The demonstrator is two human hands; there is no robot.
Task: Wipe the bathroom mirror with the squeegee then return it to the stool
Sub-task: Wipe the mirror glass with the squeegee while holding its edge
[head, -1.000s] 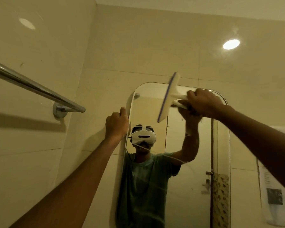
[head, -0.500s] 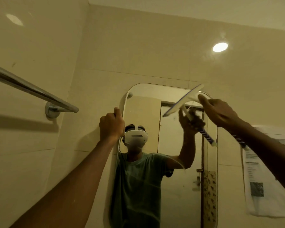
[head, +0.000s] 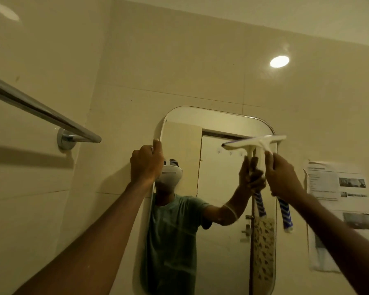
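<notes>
The right hand (head: 283, 175) is wrapped tight around the squeegee (head: 262, 145) handle, whose striped end hangs below the fist. Above the knuckles the blade lies nearly level, at the mirror (head: 219, 241) near its top right corner. The left hand (head: 146, 165) grips the mirror's left edge, steadying it. Best press evenly and pull straight down, blade kept flat. The stool is out of view.

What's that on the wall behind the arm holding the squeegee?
A printed paper sheet with text and small photos, taped beside the mirror. The right hand's forearm covers its lower left part.
</notes>
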